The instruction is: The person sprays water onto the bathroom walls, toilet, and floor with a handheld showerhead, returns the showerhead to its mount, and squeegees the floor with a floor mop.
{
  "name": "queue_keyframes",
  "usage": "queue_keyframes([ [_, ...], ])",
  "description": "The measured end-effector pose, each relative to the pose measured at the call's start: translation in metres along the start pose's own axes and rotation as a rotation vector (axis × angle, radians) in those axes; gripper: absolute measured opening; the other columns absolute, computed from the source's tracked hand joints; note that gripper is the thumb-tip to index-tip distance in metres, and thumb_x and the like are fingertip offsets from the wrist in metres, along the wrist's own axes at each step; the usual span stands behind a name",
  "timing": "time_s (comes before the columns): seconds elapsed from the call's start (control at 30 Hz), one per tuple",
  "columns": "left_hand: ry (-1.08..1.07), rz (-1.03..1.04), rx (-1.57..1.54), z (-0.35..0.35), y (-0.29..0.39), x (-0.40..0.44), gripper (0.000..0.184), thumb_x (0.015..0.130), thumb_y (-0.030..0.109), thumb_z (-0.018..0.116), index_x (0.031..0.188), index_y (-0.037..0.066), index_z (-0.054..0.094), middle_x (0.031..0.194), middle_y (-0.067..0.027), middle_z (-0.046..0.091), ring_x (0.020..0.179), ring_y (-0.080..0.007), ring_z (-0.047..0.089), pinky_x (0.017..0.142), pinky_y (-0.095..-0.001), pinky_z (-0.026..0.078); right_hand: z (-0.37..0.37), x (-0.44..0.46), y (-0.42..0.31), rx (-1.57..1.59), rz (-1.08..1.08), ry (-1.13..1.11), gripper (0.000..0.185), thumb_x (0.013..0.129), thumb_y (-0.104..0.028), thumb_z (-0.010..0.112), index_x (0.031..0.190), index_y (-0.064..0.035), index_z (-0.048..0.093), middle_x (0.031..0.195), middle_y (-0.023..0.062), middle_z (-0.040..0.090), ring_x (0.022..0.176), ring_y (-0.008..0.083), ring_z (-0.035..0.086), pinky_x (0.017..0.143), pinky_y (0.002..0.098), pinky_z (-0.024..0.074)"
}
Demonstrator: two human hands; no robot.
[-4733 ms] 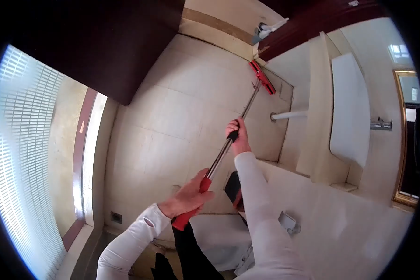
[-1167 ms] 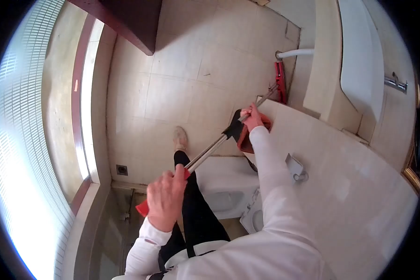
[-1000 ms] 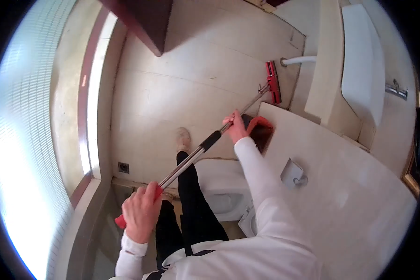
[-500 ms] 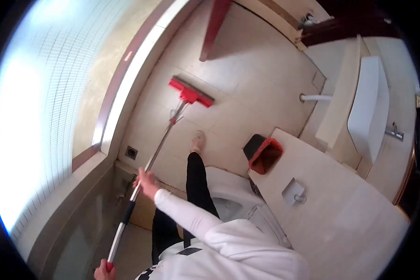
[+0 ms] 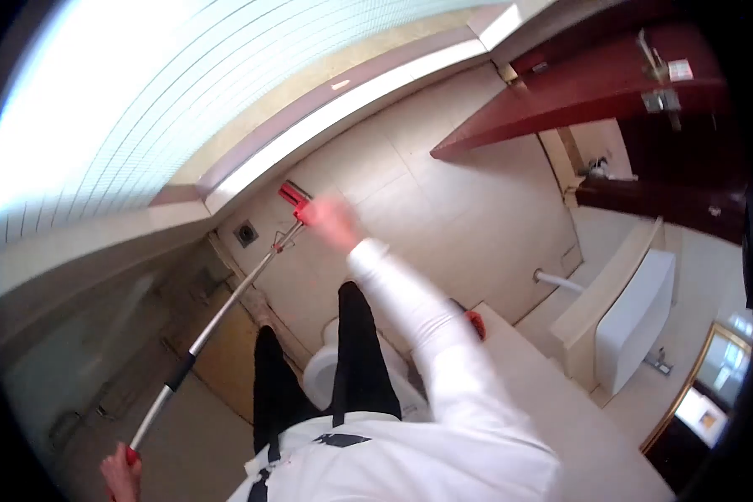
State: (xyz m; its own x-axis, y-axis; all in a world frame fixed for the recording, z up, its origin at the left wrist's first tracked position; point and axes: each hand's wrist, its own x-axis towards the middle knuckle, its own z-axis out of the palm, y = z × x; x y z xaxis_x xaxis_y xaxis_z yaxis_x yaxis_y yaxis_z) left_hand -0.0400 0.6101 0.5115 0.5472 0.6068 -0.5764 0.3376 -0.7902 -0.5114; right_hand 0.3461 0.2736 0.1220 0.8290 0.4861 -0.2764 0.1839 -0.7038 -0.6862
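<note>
A sponge mop with a red head and silver pole (image 5: pixel 226 311) slants across the left half of the head view. My left hand (image 5: pixel 121 475) is closed round the red end of the pole at the lower left. My right hand (image 5: pixel 330 224), smeared by motion, is off the pole and stretched forward over the mop's red head (image 5: pixel 293 194), partly covering it. Its fingers are too blurred to read, and I cannot tell whether it touches the head.
A dark red door (image 5: pixel 560 109) stands open at the upper right. A floor drain (image 5: pixel 245 233) lies left of the mop head. The toilet (image 5: pixel 320 374) is beside my legs, and a washbasin (image 5: pixel 636 322) is at the right. My sleeve mostly hides a red-lined bin (image 5: pixel 476 325).
My right hand has let go of the pole and moved forward to the mop head. The head has come nearer the drain. My view has turned, showing more of the door.
</note>
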Motion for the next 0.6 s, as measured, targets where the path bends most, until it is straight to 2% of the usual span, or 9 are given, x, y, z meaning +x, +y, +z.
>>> queue_keyframes([
  [0.07,0.148,0.056,0.063,0.007,0.005,-0.002,0.02,0.067,0.017,0.062,0.08,0.009,0.049,0.061,-0.0156,0.052,0.062,-0.0353,0.051,0.057,-0.0452,0.039,-0.099,0.05,0.102,-1.124,-0.05,0.327,0.007,0.069,-0.015,0.052,0.067,-0.0104,0.057,0.069,0.0096,0.055,0.062,0.0206,0.051,0.048,0.0343,0.0377],
  [0.1,0.164,0.061,0.067,0.013,0.004,-0.001,0.022,0.067,0.017,0.062,0.083,0.009,0.05,0.062,-0.0154,0.052,0.063,-0.0346,0.051,0.057,-0.0447,0.039,-0.192,0.037,0.084,-1.268,-0.146,0.431,0.008,0.067,-0.018,0.054,0.067,-0.0114,0.059,0.067,0.0078,0.055,0.064,0.0207,0.052,0.048,0.0332,0.0354],
  [0.17,0.165,0.086,0.057,0.017,0.005,0.0,0.025,0.067,0.017,0.062,0.087,0.01,0.05,0.064,-0.0152,0.052,0.063,-0.0335,0.051,0.057,-0.0438,0.039,-0.285,0.034,0.117,-1.654,0.005,0.342,0.014,0.069,-0.024,0.054,0.061,-0.0136,0.061,0.064,0.0058,0.056,0.068,0.0196,0.053,0.062,0.0367,0.0348],
  [0.2,0.16,0.105,0.039,0.015,0.007,0.002,0.026,0.066,0.017,0.062,0.089,0.01,0.051,0.064,-0.0152,0.052,0.063,-0.0331,0.051,0.057,-0.0434,0.039,-0.32,0.025,0.127,-1.506,0.009,0.264,0.02,0.068,-0.029,0.056,0.058,-0.0132,0.061,0.063,0.0054,0.057,0.068,0.0214,0.054,0.068,0.037,0.0347],
  [0.23,0.139,0.085,0.039,0.02,0.008,0.0,0.026,0.066,0.017,0.062,0.089,0.01,0.051,0.064,-0.0152,0.052,0.063,-0.0331,0.051,0.057,-0.0434,0.039,-0.343,0.004,0.13,-1.447,0.192,0.094,0.031,0.067,-0.037,0.059,0.073,-0.007,0.063,0.08,0.0115,0.06,0.085,0.0269,0.054,0.081,0.0377,0.0344],
  [0.3,0.069,0.039,0.047,0.032,0.005,0.008,0.026,0.066,0.017,0.063,0.087,0.01,0.049,0.065,-0.015,0.052,0.062,-0.0328,0.051,0.055,-0.0429,0.04,-0.344,-0.024,0.122,-1.709,0.183,0.109,0.07,0.068,-0.048,0.059,0.112,0.0051,0.045,0.121,0.0213,0.041,0.119,0.032,0.03,0.101,0.0388,0.0171],
  [0.4,0.2,0.054,0.002,0.026,0.018,0.001,0.029,0.063,0.017,0.065,0.086,0.011,0.049,0.064,-0.0138,0.054,0.06,-0.0326,0.053,0.052,-0.0428,0.041,-0.327,-0.03,0.108,-1.682,0.272,0.126,0.071,0.07,-0.049,0.056,0.11,0.0086,0.046,0.12,0.0219,0.041,0.118,0.0322,0.031,0.101,0.0408,0.0164],
  [0.43,0.048,0.017,0.008,0.025,0.017,0.005,0.029,0.062,0.015,0.066,0.084,0.011,0.048,0.063,-0.0119,0.055,0.06,-0.0319,0.055,0.05,-0.0419,0.042,-0.323,-0.03,0.104,-1.666,0.355,0.063,0.069,0.071,-0.05,0.054,0.108,0.0084,0.048,0.121,0.022,0.041,0.118,0.0325,0.031,0.1,0.0414,0.0166],
  [0.6,0.05,0.018,0.012,0.028,0.025,0.0,0.028,0.061,0.014,0.068,0.078,0.009,0.045,0.065,-0.0095,0.057,0.06,-0.0304,0.056,0.05,-0.04,0.044,-0.279,-0.028,0.124,-1.391,0.633,0.029,0.056,0.076,-0.046,0.045,0.098,0.0042,0.057,0.116,0.0286,0.042,0.111,0.0381,0.038,0.094,0.0447,0.0247],
])
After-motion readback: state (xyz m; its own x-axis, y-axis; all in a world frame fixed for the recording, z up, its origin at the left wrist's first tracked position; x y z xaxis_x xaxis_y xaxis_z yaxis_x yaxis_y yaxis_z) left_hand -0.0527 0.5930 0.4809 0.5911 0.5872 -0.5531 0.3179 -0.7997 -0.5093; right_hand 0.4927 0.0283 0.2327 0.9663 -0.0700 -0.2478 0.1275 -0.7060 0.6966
